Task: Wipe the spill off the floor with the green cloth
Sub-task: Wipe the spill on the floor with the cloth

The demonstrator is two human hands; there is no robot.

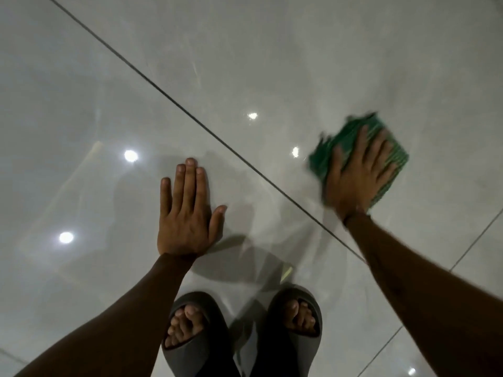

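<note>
The wiping was under way: the right hand [359, 172] lay flat, fingers spread, pressing the green cloth [392, 156] onto the floor [272, 50] beyond the grout line. The left hand [187, 213] braced open-palmed. No spill showed; next came another stroke, I judged.

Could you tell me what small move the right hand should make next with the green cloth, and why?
Probably another short sweep toward the dark grout line. The right hand presses flat on the green cloth, blurred mid-wipe, while the left hand braces on the floor. Faint streaks glint just left of the cloth; whether they are liquid is unclear.
</note>
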